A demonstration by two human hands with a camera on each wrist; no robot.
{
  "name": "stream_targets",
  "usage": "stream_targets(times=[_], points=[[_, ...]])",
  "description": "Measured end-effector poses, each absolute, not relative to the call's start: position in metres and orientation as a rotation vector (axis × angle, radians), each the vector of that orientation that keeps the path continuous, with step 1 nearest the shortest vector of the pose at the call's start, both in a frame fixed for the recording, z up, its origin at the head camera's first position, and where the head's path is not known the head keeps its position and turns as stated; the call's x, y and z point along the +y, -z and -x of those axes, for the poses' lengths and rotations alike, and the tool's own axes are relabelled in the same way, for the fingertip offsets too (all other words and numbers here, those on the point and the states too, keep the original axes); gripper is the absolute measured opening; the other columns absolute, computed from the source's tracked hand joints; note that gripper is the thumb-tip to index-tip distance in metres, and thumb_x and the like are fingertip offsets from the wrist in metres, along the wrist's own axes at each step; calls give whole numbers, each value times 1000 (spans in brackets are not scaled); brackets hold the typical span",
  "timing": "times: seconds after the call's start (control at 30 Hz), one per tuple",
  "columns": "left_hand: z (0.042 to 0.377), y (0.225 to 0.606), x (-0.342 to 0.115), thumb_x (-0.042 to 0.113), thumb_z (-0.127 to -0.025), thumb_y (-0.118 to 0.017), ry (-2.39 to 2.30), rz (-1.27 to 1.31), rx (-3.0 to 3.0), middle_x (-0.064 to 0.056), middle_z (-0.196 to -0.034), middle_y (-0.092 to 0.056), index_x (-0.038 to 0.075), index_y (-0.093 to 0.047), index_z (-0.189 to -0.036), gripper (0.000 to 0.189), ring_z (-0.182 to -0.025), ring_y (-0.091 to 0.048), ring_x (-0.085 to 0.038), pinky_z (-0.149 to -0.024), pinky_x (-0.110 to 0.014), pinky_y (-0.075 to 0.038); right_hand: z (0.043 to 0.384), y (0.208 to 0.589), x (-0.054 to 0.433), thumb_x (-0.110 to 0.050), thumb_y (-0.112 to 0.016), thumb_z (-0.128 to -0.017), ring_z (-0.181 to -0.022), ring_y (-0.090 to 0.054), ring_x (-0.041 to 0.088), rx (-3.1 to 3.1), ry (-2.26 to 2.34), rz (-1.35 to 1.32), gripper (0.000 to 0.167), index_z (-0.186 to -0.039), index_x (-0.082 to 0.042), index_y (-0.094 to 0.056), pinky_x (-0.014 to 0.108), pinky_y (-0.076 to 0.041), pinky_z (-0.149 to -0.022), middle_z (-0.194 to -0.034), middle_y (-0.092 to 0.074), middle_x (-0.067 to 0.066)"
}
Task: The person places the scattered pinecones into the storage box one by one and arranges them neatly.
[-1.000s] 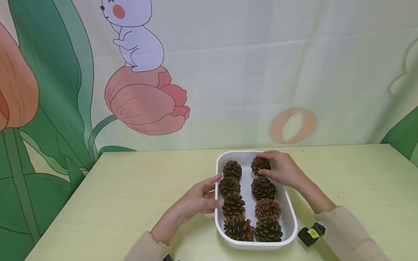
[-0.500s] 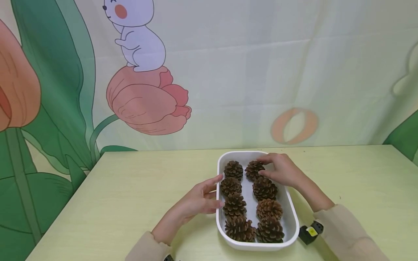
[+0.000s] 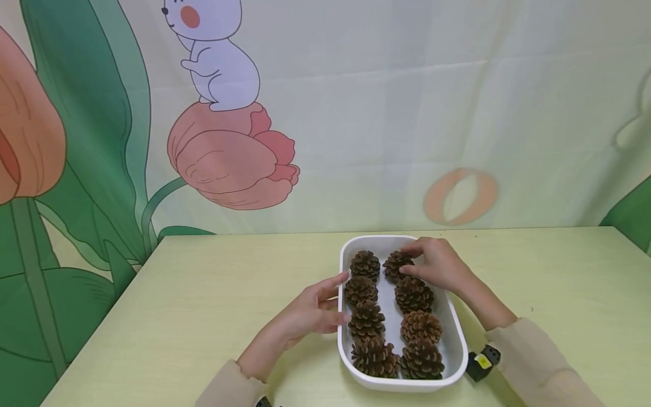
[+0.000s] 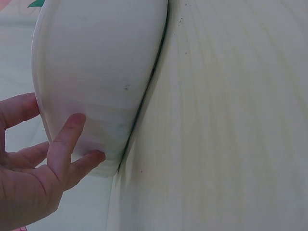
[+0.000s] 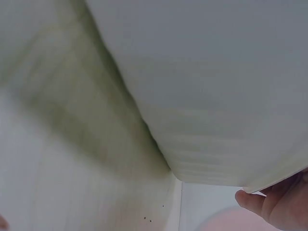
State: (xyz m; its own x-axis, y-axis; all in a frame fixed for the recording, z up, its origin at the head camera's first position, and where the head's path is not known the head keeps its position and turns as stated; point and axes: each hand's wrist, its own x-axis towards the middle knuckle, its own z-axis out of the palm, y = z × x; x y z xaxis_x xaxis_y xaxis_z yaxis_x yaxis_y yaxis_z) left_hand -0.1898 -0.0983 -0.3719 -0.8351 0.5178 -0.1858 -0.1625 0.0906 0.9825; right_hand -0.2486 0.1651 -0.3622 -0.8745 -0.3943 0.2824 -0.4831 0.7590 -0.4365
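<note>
A white oblong tray [image 3: 342, 339] holds several brown pine cones in two rows. At the far end of the right row, my right hand [image 3: 436, 263] holds a pine cone [image 3: 395, 265] between thumb and fingers. My left hand [image 3: 307, 308] holds the tray's left rim, with thumb and index finger at the edge. In the left wrist view, two fingers [image 4: 67, 137] of that hand press the tray's outer wall. The right wrist view shows the tray's underside and wall, with fingertips at the rim; the held cone is hidden there.
The tray stands on a pale yellow table [image 3: 229, 282]. Behind it hangs a cloth backdrop [image 3: 356, 141] printed with tulips and a white animal. A black wrist camera [image 3: 482, 363] sits beside the tray's near right corner.
My right hand has shifted the far right pine cone to the left and slightly nearer, towards the middle of the tray. The left hand keeps its place on the rim.
</note>
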Motion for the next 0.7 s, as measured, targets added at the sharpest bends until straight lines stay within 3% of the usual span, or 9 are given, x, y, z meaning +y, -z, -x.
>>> stream_targets(times=[0.3,0.7], points=[[190,373,-101,-4,-81,-62,-1792,-339,1880,-25,-138,-37,11,-25,-144,75,-115,-50,-34,-85,-42,-50,247,362,169,-13,-71,-76,-91,-62,33,-2781,-786,-681,36,-107,5,-64,46,-50,-78,-101,-66,18],[180,366,-114,4,-83,-62,-1737,-391,1965,-23,-144,-27,11,-28,-144,70,-125,-39,-38,-86,-42,-49,229,356,186,-16,-71,-78,-99,-59,32,-2738,-1015,-724,39,-111,5,-62,48,-45,-89,-106,-65,17]])
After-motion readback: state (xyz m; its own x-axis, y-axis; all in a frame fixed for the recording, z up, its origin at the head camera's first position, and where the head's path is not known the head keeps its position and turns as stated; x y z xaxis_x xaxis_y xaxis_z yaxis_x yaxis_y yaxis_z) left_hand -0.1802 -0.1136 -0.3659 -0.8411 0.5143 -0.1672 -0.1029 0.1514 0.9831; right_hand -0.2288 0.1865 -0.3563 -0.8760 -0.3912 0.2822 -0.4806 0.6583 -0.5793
